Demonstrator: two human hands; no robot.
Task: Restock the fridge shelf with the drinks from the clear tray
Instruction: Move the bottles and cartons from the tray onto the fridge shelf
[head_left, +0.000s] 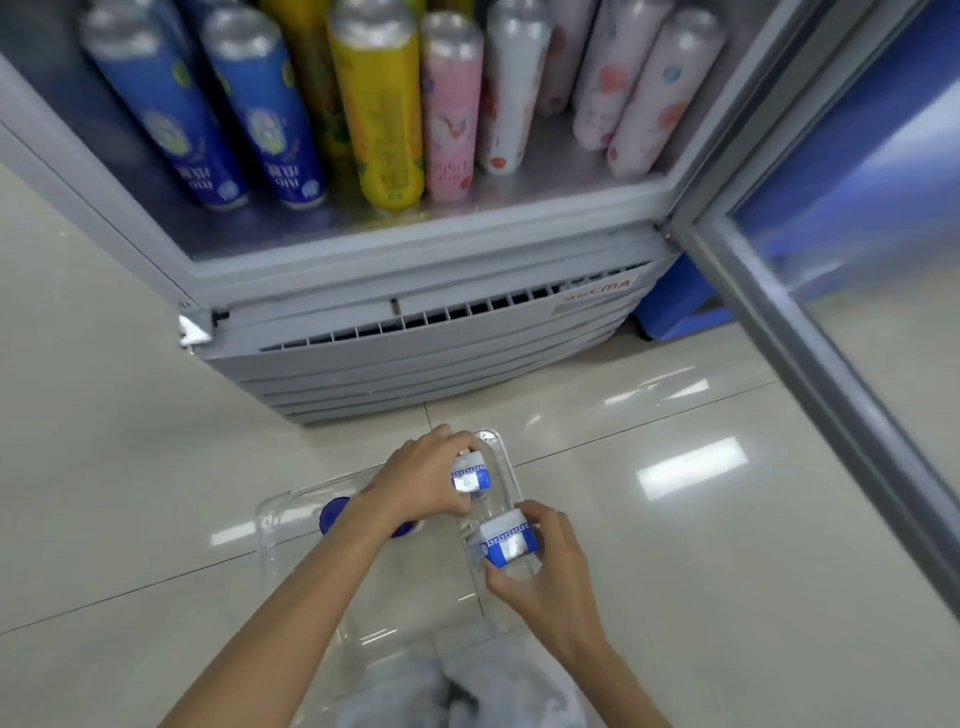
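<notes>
A clear tray (275, 525) lies on the floor tiles in front of the open fridge. My left hand (421, 478) grips a small blue-and-white drink (470, 475) at the tray's far right corner. My right hand (545, 577) holds a second blue-and-white drink (506, 540) by its top at the tray's right side. Further blue drinks (335, 514) stay in the tray, partly hidden under my left forearm. The fridge shelf (545, 182) carries tall blue, yellow, pink and white cans (384, 109), with bare room at its left.
The glass fridge door (831, 291) stands open on the right and reaches down over the floor. A grey vent grille (441, 332) fronts the fridge base. A blue crate (680, 312) sits behind the door. My knees are at the bottom edge.
</notes>
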